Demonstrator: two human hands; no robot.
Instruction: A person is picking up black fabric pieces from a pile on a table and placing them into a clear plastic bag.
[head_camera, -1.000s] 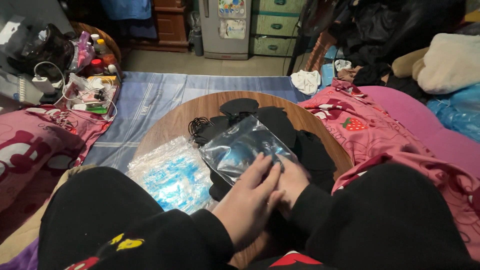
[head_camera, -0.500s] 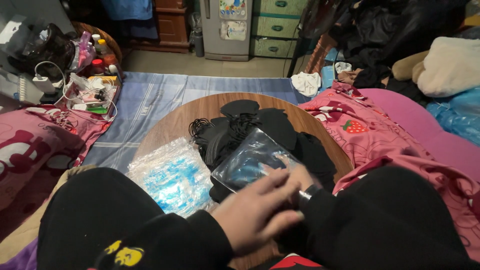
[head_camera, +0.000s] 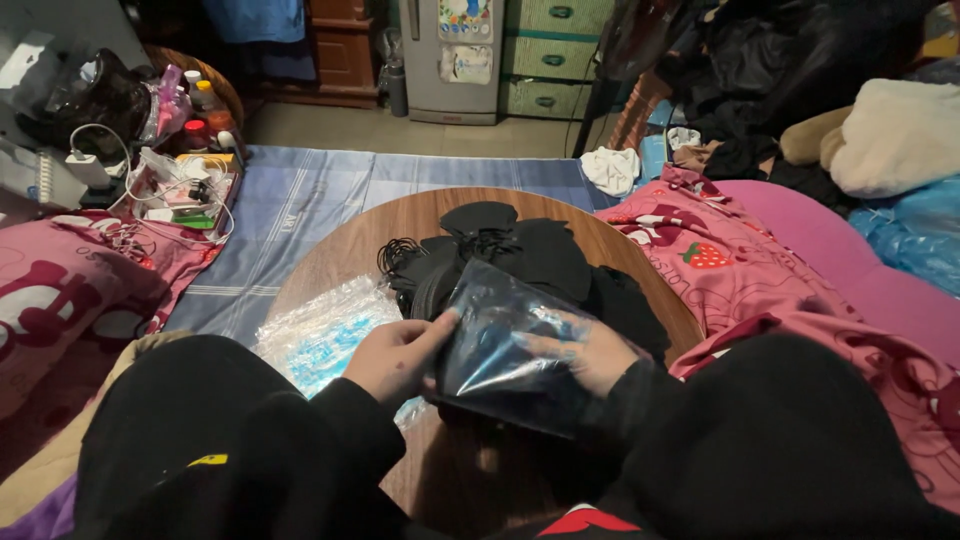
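A clear plastic bag (head_camera: 497, 352) with dark contents is held tilted over the near side of a round wooden table (head_camera: 330, 255). My left hand (head_camera: 396, 356) grips the bag's left edge with the thumb on top. My right hand (head_camera: 578, 351) is seen through the plastic, inside or just behind the bag, with fingers spread. Just beyond the bag lies a pile of black face masks (head_camera: 500, 250) with ear loops on the tabletop.
A clear packet of blue items (head_camera: 325, 335) lies on the table's left side. A box of bottles and cables (head_camera: 180, 150) sits far left. Pink bedding (head_camera: 745, 265) crowds the right, a blue mat (head_camera: 330, 190) lies beyond, and cabinets (head_camera: 545, 55) stand at the back.
The bag was lying flat under both hands; it has since been lifted and tilted up. My left hand shifted to its left edge and my right hand went in or behind it.
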